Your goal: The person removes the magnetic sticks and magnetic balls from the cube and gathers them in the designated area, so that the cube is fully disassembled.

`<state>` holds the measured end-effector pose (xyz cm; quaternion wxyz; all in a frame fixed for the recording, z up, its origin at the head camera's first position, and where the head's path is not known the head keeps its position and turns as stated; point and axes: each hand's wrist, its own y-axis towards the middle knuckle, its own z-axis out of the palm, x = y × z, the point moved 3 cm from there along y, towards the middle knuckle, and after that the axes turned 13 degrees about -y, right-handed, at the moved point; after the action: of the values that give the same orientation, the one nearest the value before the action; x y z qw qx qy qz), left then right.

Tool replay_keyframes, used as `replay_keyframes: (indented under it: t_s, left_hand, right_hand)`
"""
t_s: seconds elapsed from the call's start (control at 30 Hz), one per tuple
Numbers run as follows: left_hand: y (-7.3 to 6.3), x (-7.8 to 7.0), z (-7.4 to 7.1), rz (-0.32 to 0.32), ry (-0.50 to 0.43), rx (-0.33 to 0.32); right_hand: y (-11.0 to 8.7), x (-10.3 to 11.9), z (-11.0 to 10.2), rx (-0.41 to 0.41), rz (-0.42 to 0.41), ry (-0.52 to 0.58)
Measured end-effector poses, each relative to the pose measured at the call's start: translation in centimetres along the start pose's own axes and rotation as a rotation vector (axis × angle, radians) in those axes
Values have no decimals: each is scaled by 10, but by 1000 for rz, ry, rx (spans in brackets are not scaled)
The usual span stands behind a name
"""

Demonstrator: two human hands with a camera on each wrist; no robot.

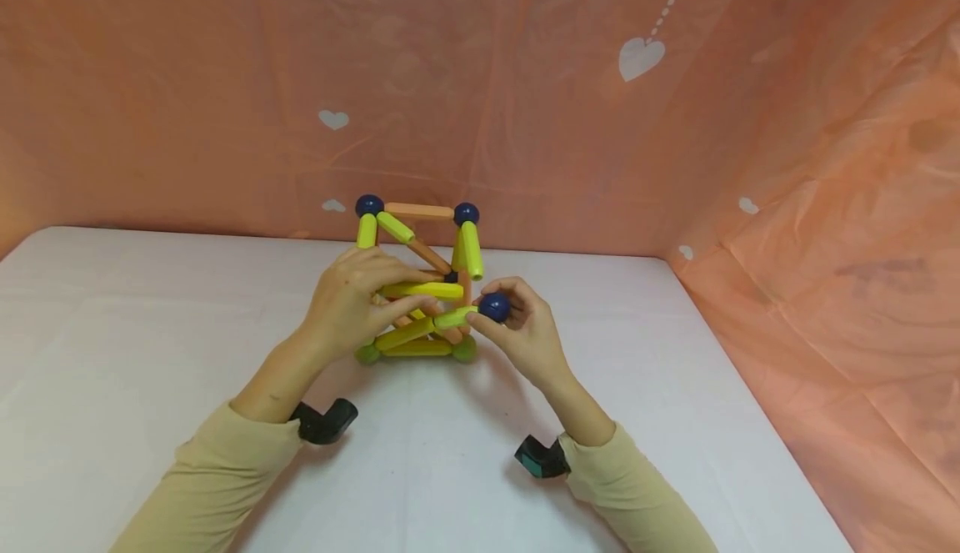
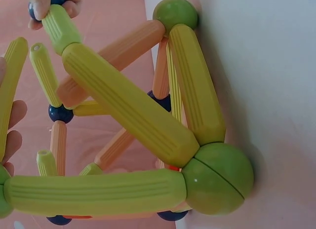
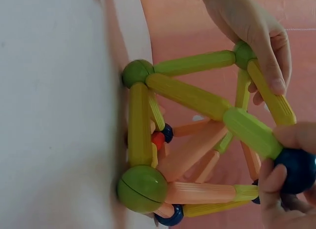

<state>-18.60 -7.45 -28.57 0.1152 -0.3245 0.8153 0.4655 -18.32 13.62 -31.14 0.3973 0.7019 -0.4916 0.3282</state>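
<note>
A frame of yellow, green and orange rods joined by balls stands on the table. My left hand (image 1: 347,307) grips a yellow rod (image 1: 422,290) at its upper front, close to a green ball (image 3: 244,54). With thumb and fingers, my right hand (image 1: 528,340) pinches a dark blue ball (image 1: 494,307) at the frame's right side. A short light green rod (image 3: 252,133) runs from that ball to the end of a slanting yellow rod (image 2: 129,104). This slanting rod rises from a lower green ball (image 2: 217,178). An orange rod (image 3: 192,151) crosses behind their joint.
At the back of the frame, two dark blue balls, one on the left (image 1: 370,206) and one on the right (image 1: 467,214), are bridged by an orange rod (image 1: 418,211). A white cloth covers the table (image 1: 150,328). Orange sheeting (image 1: 480,103) hangs behind and to the right.
</note>
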Motion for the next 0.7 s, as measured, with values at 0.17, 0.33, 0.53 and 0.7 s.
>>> replay_keyframes:
  t_s: [0.17,0.33,0.53,0.7]
  left_hand:
    - [1,0,0,3,-7,-10]
    - [0,1,0,26,11,-29]
    - [-2,3,-2,64,27,-59]
    - [-5,4,-3,96,26,-79]
  right_hand:
    - [3,2,-2,-57,-22,-18]
    - [8,-2,-5,-96,19,-14]
    - [15,-19,-8,-57,142,-11]
    - [21,-33,-10,15,183,34]
